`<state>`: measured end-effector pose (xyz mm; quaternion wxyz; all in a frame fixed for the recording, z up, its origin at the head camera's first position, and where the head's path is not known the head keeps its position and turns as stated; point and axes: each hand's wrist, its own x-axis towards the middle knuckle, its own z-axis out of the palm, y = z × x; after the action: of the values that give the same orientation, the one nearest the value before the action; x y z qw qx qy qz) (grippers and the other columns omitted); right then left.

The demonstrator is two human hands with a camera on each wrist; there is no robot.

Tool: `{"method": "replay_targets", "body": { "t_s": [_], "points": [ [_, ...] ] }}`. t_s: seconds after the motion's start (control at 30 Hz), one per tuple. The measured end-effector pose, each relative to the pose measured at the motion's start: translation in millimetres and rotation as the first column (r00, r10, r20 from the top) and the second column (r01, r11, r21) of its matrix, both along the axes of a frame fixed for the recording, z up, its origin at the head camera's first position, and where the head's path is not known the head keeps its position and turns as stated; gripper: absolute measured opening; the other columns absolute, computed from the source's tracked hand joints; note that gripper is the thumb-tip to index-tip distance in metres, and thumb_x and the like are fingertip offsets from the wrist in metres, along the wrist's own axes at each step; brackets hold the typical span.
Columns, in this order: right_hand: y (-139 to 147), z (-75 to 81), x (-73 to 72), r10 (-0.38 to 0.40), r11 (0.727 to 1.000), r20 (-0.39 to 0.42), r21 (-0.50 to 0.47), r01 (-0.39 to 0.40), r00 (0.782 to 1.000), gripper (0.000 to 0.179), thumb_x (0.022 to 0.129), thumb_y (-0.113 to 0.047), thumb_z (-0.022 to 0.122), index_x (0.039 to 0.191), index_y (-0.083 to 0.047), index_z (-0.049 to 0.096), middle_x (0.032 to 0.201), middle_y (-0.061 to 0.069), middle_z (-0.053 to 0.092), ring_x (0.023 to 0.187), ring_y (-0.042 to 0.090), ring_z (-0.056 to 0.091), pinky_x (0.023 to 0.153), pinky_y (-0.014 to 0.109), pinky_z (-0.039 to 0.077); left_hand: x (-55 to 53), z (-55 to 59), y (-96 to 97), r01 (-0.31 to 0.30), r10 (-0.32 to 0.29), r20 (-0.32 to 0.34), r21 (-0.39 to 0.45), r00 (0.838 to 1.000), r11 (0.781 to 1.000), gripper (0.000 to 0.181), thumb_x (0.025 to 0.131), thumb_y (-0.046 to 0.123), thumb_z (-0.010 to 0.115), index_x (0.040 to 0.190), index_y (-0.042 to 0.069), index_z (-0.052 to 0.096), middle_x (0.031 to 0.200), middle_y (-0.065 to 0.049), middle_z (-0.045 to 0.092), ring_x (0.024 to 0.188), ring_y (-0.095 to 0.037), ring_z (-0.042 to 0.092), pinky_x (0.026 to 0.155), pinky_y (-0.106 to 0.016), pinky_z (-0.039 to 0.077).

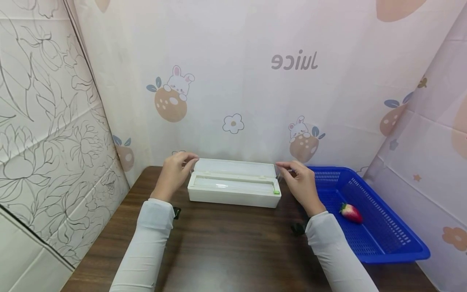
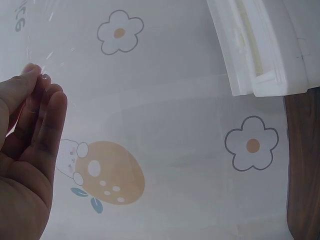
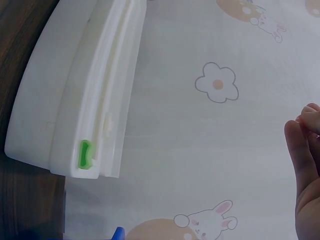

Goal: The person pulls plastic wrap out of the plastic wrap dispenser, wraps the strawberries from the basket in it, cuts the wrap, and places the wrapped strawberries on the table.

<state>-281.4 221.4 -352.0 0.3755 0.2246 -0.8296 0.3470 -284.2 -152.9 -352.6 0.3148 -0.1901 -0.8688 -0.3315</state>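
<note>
A white cling film dispenser (image 1: 233, 197) sits on the table with its lid (image 1: 235, 167) raised at the back. A green slide cutter (image 1: 276, 192) is at its right end, also visible in the right wrist view. My left hand (image 1: 173, 174) is raised by the left end of the lid, thumb and fingertips pinching the edge of clear cling film (image 2: 49, 59). My right hand (image 1: 300, 182) is level with it at the lid's right end, its thumb and fingertips pinched together at the film's other side. The see-through sheet is hard to make out between the hands.
On the right, a blue plastic basket (image 1: 392, 258) holds a strawberry (image 1: 351, 213). The brown wooden table (image 1: 233, 243) meets a wall covering (image 1: 233, 89) printed with rabbits and fruit close behind the dispenser. Another patterned wall (image 1: 54, 142) borders the left.
</note>
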Motion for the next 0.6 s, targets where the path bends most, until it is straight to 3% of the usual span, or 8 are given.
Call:
{"method": "replay_targets", "body": {
  "t_s": [0.6],
  "points": [
    [-0.7,10.2,6.9,-0.026,1.000,-0.008,-0.011,0.026,1.000,0.014,0.086,-0.020,0.067,0.099,-0.020,0.074,0.090,-0.004,0.068,0.076,0.005,0.058,0.065,0.010,0.047,4.9,10.3,-0.3,0.011,-0.011,-0.068,0.008,0.998,1.000,0.015,0.090,0.020,0.061,0.099,0.013,0.070,0.094,-0.001,0.067,0.087,-0.009,0.058,0.076,-0.035,0.056]
  ]
}}
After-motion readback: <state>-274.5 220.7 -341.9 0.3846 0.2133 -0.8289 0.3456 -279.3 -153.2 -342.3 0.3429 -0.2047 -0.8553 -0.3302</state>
